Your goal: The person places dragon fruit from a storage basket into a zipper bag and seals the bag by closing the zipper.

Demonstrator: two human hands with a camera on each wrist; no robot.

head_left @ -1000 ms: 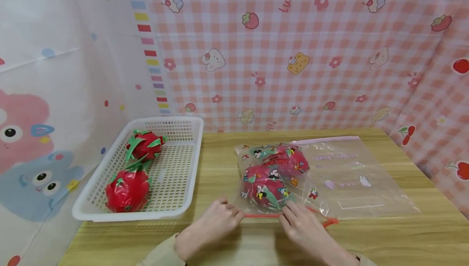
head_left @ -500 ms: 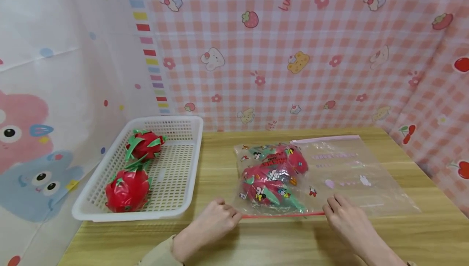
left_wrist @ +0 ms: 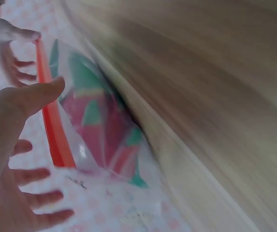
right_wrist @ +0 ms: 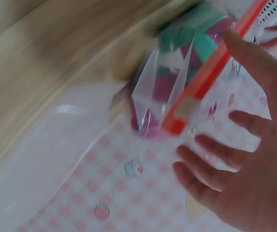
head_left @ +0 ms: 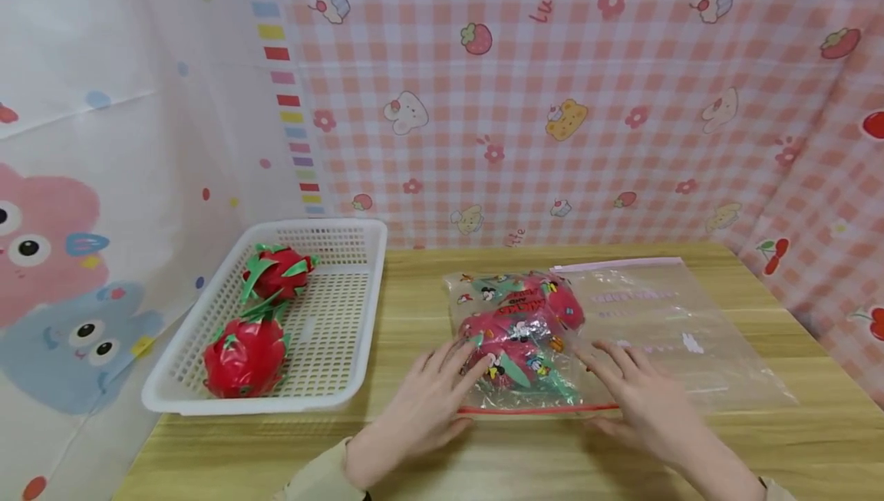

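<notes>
A clear zip bag (head_left: pixel 476 401) printed with cartoon figures lies on the table, its red zip edge toward me. Inside it are two red dragon fruits (head_left: pixel 507 359) with green scales. My left hand (head_left: pixel 428 393) spreads its fingers over the bag's left side, thumb by the zip edge. At the right side, my right hand (head_left: pixel 645 401) has its fingers spread too, thumb near the zip's right end. Both wrist views show the red zip strip (left_wrist: pixel 56 130) between thumb and fingers, neither hand curled round it. In the right wrist view a pale slider (right_wrist: pixel 187 107) sits near the strip's end.
A white plastic basket (head_left: pixel 345 309) stands at the left, holding two more dragon fruits (head_left: pixel 245 359). A second clear bag (head_left: pixel 718 355) with a pink zip lies flat at the right, partly under the first bag. A checked cloth (head_left: pixel 518 79) hangs behind the table.
My right hand slid right along the red zip edge, which now lies straight. Both hands then let go of the edge and spread their fingers at the bag's sides.
</notes>
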